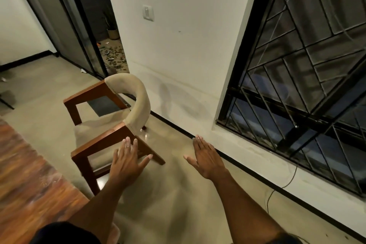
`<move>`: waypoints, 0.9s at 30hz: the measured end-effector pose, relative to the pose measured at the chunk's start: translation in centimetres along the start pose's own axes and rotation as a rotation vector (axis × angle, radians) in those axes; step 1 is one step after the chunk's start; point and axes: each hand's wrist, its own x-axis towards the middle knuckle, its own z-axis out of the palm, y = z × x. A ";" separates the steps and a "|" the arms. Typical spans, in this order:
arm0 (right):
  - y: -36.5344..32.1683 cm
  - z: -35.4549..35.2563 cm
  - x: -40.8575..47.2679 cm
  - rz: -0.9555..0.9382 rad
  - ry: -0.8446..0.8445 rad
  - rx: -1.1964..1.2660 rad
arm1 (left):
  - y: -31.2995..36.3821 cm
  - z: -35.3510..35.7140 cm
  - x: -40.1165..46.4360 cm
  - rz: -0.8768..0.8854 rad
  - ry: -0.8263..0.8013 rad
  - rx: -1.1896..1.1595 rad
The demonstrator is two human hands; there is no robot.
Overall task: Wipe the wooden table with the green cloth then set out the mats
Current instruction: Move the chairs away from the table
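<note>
Wooden table is being glimpsed only at lower left, green cloth and mats being nowhere shown, while left hand and right hand are being held spread, empty, risking the chair being bumped.

Chair blocks the left — bare floor right.

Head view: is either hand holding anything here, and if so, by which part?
Nothing is held. The left hand and the right hand are both open with fingers spread, over the floor beside the wooden chair.
</note>
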 end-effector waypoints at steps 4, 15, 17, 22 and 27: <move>1.0 0.2 3.5 -0.044 -0.017 -0.003 | -0.5 0.2 2.4 -0.030 0.018 0.016; 2.4 -1.4 13.7 -0.043 -0.030 0.041 | -1.4 0.0 12.2 -0.045 -0.013 -0.010; 2.9 -2.1 15.4 -0.018 -0.033 0.043 | -0.9 0.1 13.9 -0.033 -0.017 -0.019; 3.1 -2.9 19.0 -0.034 -0.047 -0.003 | -2.0 -0.3 16.3 -0.039 -0.048 -0.022; 3.0 -3.3 23.1 -0.082 -0.061 -0.027 | -2.8 -1.3 17.8 -0.094 -0.048 0.021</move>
